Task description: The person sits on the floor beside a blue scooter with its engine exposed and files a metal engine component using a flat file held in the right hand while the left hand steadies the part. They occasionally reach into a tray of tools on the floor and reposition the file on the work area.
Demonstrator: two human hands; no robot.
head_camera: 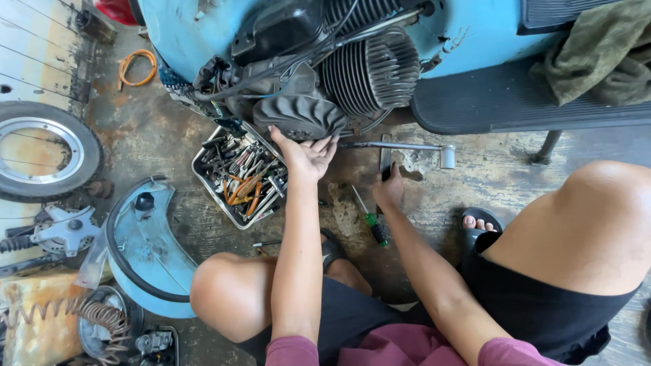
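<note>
Bare knees frame the bottom of the frame. At centre, the left hand (308, 150) lies spread, fingers touching the dark fan cover (298, 115) of the blue scooter's engine (369, 68). The right hand (388, 190), just right, pinches a dark tool (385, 173) on the floor (488, 176). A tool tray (241, 176) sits left of centre.

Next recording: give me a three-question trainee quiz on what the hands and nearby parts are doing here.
1. True or false: the left hand rests against the finned grey engine cover.
2. What does the right hand grip? A) a dark tool handle B) an orange hose C) a tyre
3. Fill in: the metal tray of tools lies on the floor to the ____ of the left hand in the picture.

Key: 1 true; 2 A; 3 left. The green-handled screwdriver lies untouched by the right wrist.
</note>
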